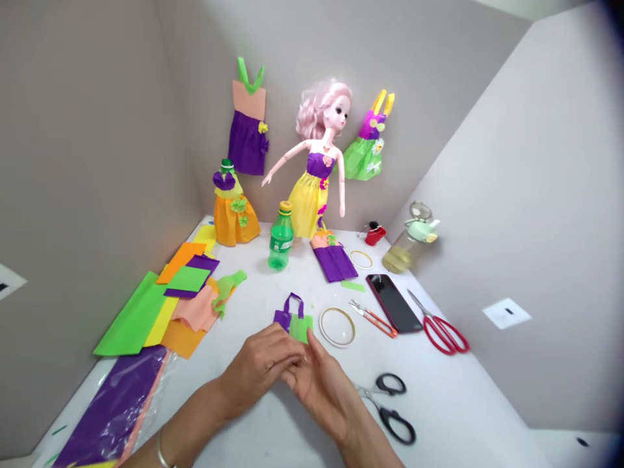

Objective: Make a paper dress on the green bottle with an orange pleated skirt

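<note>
My left hand [260, 357] and my right hand [319, 387] meet over the middle of the table. The left fingers are bent and pressed together against the right hand's curled fingers. Whatever lies between them, if anything, is hidden. The right thumb points up. Just beyond the fingertips lies a small purple and green piece [301, 327] with a purple strap [294, 302], partly covered by my hands; I cannot tell whether they touch it. A roll of tape [337, 327] lies to its right. Black-handled scissors [390, 406] lie beside my right wrist, blades partly hidden by it.
Coloured sheets [131, 318] and a plastic-wrapped purple sheet [114, 409] lie left. At the back are a doll [312, 195], a green bottle [281, 240], a bottle in an orange dress [236, 218] and a purple bag [335, 261]. Snips [374, 320], a phone [394, 302] and red-handled scissors [443, 333] lie right.
</note>
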